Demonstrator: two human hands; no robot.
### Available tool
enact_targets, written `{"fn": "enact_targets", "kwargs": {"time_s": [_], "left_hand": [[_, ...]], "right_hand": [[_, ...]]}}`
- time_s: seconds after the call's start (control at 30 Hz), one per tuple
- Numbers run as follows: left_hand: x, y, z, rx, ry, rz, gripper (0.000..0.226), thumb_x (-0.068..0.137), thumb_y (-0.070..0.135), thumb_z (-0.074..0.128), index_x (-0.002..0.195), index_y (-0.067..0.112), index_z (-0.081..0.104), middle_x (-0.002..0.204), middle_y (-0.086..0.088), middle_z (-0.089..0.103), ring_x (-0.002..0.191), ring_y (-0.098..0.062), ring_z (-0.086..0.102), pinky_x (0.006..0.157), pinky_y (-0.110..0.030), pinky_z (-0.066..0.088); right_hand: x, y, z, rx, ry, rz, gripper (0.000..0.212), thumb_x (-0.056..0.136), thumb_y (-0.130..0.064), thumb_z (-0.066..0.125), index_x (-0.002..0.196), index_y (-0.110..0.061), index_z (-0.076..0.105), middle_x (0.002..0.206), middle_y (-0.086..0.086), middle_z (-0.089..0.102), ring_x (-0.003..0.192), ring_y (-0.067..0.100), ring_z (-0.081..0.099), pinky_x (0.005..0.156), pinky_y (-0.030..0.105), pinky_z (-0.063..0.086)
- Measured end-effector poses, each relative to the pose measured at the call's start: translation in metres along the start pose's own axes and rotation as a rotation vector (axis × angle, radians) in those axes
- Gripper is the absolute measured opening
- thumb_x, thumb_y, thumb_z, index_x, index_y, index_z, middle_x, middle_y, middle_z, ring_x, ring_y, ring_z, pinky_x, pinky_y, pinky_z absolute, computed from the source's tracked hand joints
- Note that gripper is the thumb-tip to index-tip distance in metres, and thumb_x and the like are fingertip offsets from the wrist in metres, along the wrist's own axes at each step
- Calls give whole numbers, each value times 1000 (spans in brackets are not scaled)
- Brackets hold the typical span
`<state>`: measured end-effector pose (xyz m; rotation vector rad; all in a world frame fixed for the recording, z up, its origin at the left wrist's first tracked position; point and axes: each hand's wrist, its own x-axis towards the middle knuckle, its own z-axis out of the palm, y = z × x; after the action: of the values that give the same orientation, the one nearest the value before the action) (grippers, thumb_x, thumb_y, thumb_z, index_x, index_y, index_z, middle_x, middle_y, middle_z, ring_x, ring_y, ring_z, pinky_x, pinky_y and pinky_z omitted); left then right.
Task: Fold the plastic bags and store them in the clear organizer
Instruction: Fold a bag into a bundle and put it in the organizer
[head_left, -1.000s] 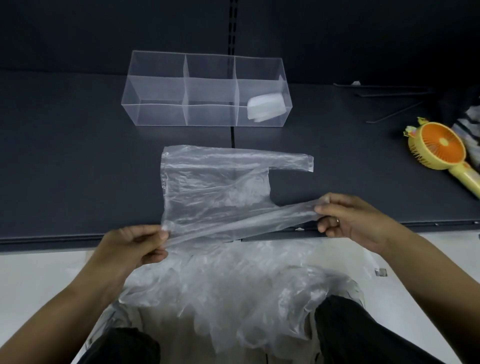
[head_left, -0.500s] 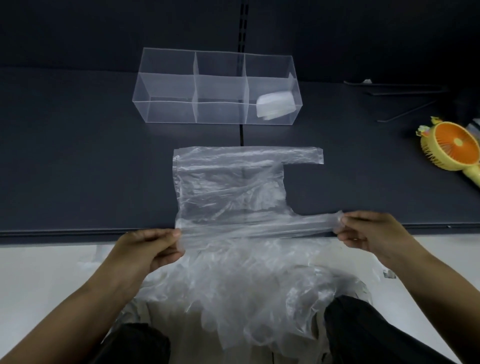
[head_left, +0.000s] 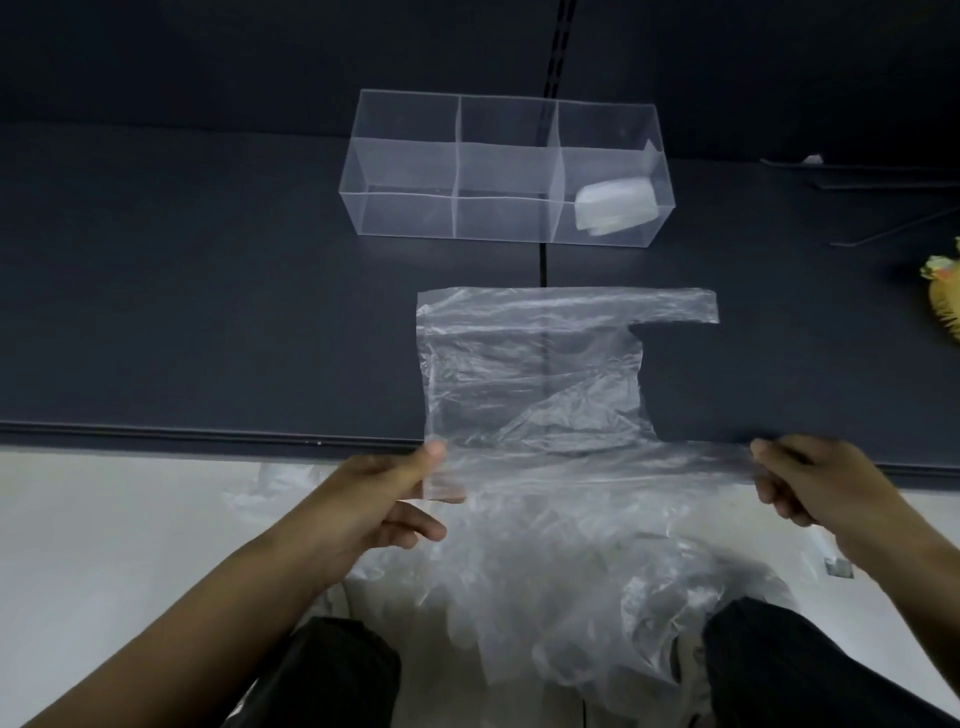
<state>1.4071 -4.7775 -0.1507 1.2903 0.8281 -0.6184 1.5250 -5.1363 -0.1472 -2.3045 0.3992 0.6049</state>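
A clear plastic bag (head_left: 530, 374) lies spread flat on the dark shelf (head_left: 208, 322), its far handle pointing right. My left hand (head_left: 395, 493) pinches the bag's near left corner at the shelf's front edge. My right hand (head_left: 810, 483) pinches the end of the near handle and holds it taut to the right. The clear organizer (head_left: 498, 171) stands behind the bag, divided into several compartments. A folded bag (head_left: 615, 205) sits in its front right compartment.
A heap of loose clear bags (head_left: 571, 587) rests in my lap between my dark-clad knees, over a pale floor. A yellow fan (head_left: 948, 291) shows at the right edge. Thin dark rods (head_left: 883, 176) lie at the shelf's back right.
Both hands have drawn the bag's near edge toward the shelf's front and stretched it straight, so the bag lies flatter. The view has shifted left, pushing the fan nearly out of frame.
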Motion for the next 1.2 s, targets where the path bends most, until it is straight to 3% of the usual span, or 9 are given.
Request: {"fn": "enact_targets", "kwargs": {"time_s": [0.17,0.4,0.53,0.6,0.67,0.8,0.93,1.1,1.2], "left_hand": [[6,-3,7,-301,-20,-110,13,61,27,80,60,16,73,73,1,70,38,-4,36,33,-15,26],[5,-14,-9,-511,-53,-137,22,67,21,74,81,11,61,67,0,57,40,-3,40,32,-14,33],[2,-20,-11,-240,-20,-118,43,63,39,78,93,11,67,82,-1,72,53,-8,57,45,-19,45],[2,-15,-9,-101,28,-56,54,61,52,75,99,15,69,93,-2,76,57,-8,60,49,-20,46],[4,-10,-6,-27,113,29,46,69,53,73,95,15,71,89,-3,76,53,-8,58,50,-19,43],[5,-10,-1,87,220,131,23,88,35,66,83,14,72,79,-2,75,50,-8,58,47,-18,41],[0,-17,0,77,257,171,20,91,29,63,83,15,74,76,-4,75,54,-10,62,51,-19,43],[-1,-23,-10,65,332,106,26,96,21,56,82,8,72,70,-5,73,56,-13,61,56,-22,45],[-3,-25,-11,347,581,277,36,97,22,52,66,11,65,54,3,59,47,-6,51,49,-14,36]], "right_hand": [[4,10,2,-56,53,-71,36,99,-14,46,68,1,54,51,7,57,46,21,47,47,29,37],[8,27,3,-74,204,-70,41,97,-15,51,58,-2,56,42,4,54,45,24,45,40,25,35],[-2,19,2,-311,309,-169,27,94,-18,55,68,-11,60,58,7,59,54,26,53,50,28,36],[-10,0,8,-355,416,-298,9,91,-20,58,89,-13,63,80,8,62,72,28,56,65,32,41],[-14,-30,25,-366,459,-531,18,91,-19,58,104,-9,65,102,15,60,96,34,54,85,39,41],[-15,-101,84,-429,131,-970,44,98,-33,44,135,-12,54,147,12,42,136,29,35,113,37,20],[17,-119,124,-713,-66,-854,69,91,-62,11,153,-31,10,162,-5,-2,148,18,-8,118,39,-9],[47,-99,119,-871,72,-786,80,84,-68,2,153,-29,3,162,0,-2,148,20,-6,119,44,-5],[43,-102,120,-857,68,-775,84,81,-69,-2,153,-27,2,162,1,-4,148,19,-7,118,43,-9]]}}
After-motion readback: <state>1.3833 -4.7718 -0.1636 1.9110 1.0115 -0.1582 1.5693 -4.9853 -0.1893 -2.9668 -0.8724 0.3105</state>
